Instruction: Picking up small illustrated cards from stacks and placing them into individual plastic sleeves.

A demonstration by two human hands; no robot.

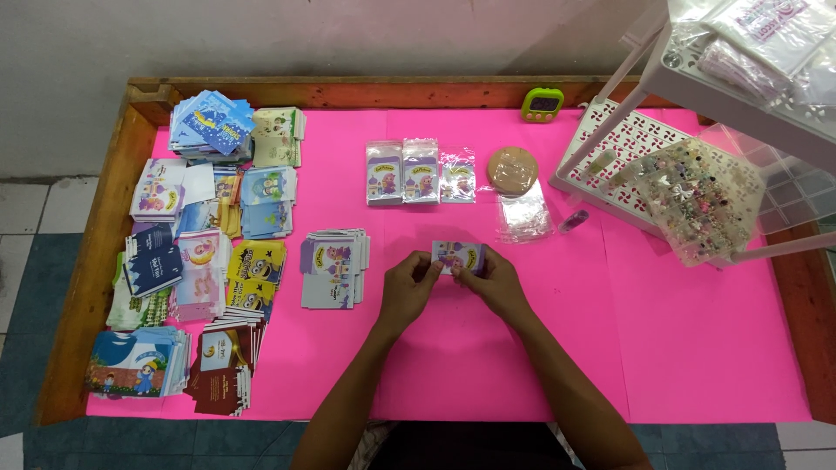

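Both hands meet mid-table over the pink sheet (488, 365): left hand (407, 287) and right hand (496, 283) each pinch 1 small purple card (459, 257) by its lower corners, fingers closed on it, card held just above the sheet, near the front centre of the table (104, 218). Just left of the left hand lies a purple card stack (333, 268), slightly fanned. Behind the card sit 3 clear packets (421, 171) in a row, then a round tan lid (512, 170) touching a loose clear bag pile (524, 216). Far left, many mixed card stacks (196, 261) crowd the edge, some overlapping. At right, a white lattice tray (610, 139) and a clear bead box (697, 196) sit under a rack leg (740, 252); a green timer (542, 104) is on the back rim. Risks, as I judge them: the pinch is at the corners only, so the thin card could bend, crease or slip out if 1 hand pulls harder than the other. A dropped card could land on the purple stack and get mixed in. The left forearm is close to that fanned stack, so a sideways sweep could scatter it. The clear bags look slick and light; a reach toward them could drag several at once or nudge the lid. The bead box sits tilted against the tray, and a bump to the right could spill beads across the sheet.
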